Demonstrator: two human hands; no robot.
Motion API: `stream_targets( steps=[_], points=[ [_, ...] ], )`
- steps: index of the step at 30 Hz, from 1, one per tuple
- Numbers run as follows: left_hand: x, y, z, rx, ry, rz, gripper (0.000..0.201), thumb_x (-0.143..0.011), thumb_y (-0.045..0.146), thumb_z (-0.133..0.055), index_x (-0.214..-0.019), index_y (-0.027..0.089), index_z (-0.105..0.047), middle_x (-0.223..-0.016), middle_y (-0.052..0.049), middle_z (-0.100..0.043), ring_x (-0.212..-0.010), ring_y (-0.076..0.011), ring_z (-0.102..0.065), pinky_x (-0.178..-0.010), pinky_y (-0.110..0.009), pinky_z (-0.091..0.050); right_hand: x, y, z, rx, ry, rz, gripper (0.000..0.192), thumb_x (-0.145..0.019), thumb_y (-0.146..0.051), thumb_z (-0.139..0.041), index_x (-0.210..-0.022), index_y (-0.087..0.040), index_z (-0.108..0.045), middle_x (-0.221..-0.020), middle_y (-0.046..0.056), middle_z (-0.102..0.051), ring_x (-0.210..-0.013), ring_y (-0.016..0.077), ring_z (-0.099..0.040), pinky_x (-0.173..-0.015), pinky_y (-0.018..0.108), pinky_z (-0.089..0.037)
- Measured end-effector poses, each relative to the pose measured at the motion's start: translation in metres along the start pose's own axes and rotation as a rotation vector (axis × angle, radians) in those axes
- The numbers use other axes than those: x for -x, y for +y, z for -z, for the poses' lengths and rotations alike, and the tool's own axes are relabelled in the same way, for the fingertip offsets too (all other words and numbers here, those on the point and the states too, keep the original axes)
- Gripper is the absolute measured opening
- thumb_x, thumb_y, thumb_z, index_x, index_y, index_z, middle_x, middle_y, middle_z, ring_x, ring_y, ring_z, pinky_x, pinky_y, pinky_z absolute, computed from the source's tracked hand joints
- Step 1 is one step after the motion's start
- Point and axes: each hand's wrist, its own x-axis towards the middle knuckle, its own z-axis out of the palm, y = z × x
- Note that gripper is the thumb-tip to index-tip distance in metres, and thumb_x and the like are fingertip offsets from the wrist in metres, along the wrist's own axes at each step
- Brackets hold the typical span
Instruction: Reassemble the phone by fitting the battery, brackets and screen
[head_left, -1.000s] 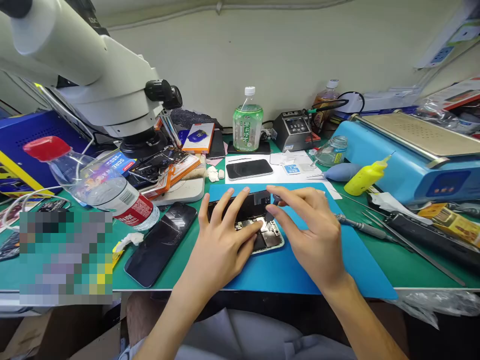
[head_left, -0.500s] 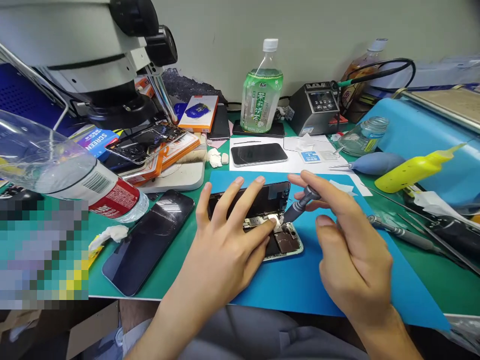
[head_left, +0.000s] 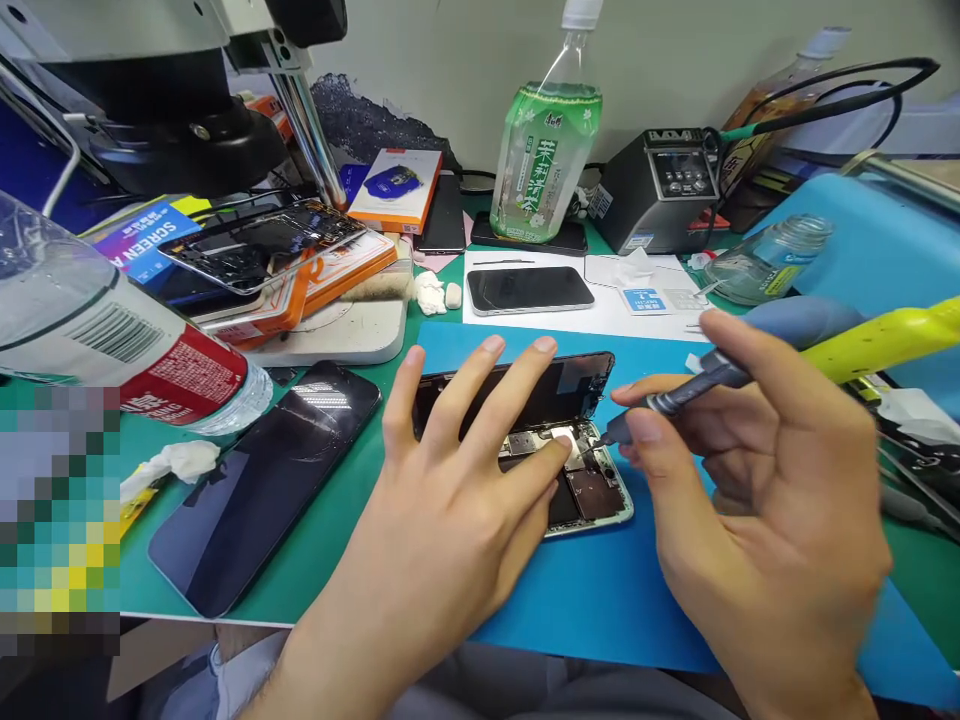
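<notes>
An opened phone (head_left: pixel 596 495) lies on the blue mat, its screen (head_left: pixel 559 385) tilted up along the far side and its inner parts bare. Over its left part spreads my left hand (head_left: pixel 457 490), fingers apart, three of them reaching across the raised screen. The index fingertip presses on a small whitish piece (head_left: pixel 568 447) inside the phone; the thumb is partly hidden. Between thumb and fingers of my right hand (head_left: pixel 780 490) is a dark grey precision screwdriver (head_left: pixel 686 390), slanted. Its thin tip points into the phone, close to my left index fingertip.
Left of the mat lie a dark phone (head_left: pixel 277 480) and a tilted water bottle (head_left: pixel 187 350). Behind are a phone (head_left: pixel 529 288) on white paper, a green-label bottle (head_left: pixel 551 150) and a control box (head_left: pixel 664 195). A microscope (head_left: pixel 180 110) overhangs the left; a yellow squeeze bottle (head_left: pixel 885 340) lies right.
My right hand has tipped the screwdriver from steep to a low slant and now grips it near its front end. The view has moved closer. My left hand keeps its pose on the phone.
</notes>
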Motion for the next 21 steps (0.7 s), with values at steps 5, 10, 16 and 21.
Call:
stream_targets(
  steps=[5,10,16,21],
  points=[
    [0.000,-0.002,0.000,0.006,0.002,-0.002,0.022,-0.106,0.033,-0.070,-0.128,0.032,-0.076,-0.184,-0.006,-0.033,-0.172,-0.0310,-0.023,-0.141,-0.062,0.000,-0.001,-0.001,0.002,-0.059,0.084,-0.056,0.072,-0.097,-0.023,-0.080,-0.163,-0.034,-0.055,-0.128,0.010,-0.073,-0.089,0.0221,-0.077,-0.066,0.036,-0.069],
    [0.000,-0.002,-0.001,0.010,0.011,-0.003,0.019,-0.108,0.036,-0.067,-0.124,0.032,-0.077,-0.182,-0.006,-0.035,-0.172,-0.0311,-0.025,-0.141,-0.063,-0.001,-0.005,0.006,0.006,-0.162,0.100,-0.145,0.066,-0.096,-0.022,-0.082,-0.157,-0.034,-0.062,-0.105,0.006,-0.077,-0.093,0.0233,-0.079,-0.059,0.029,-0.067],
    [-0.001,-0.002,-0.004,-0.004,0.031,-0.002,0.019,-0.110,0.039,-0.065,-0.122,0.033,-0.077,-0.182,-0.005,-0.037,-0.171,-0.0303,-0.028,-0.141,-0.062,-0.002,-0.006,0.010,0.009,-0.343,0.047,-0.280,0.057,-0.098,-0.026,-0.081,-0.152,-0.035,-0.067,-0.105,0.007,-0.078,-0.091,0.0230,-0.078,-0.058,0.029,-0.067],
    [0.000,-0.002,-0.004,-0.005,0.031,-0.005,0.020,-0.110,0.039,-0.064,-0.123,0.032,-0.077,-0.182,-0.006,-0.037,-0.171,-0.0312,-0.027,-0.141,-0.063,-0.002,-0.005,0.006,0.009,-0.365,0.044,-0.284,0.057,-0.097,-0.026,-0.081,-0.151,-0.037,-0.068,-0.102,0.007,-0.077,-0.093,0.0234,-0.077,-0.056,0.029,-0.067]
  ],
)
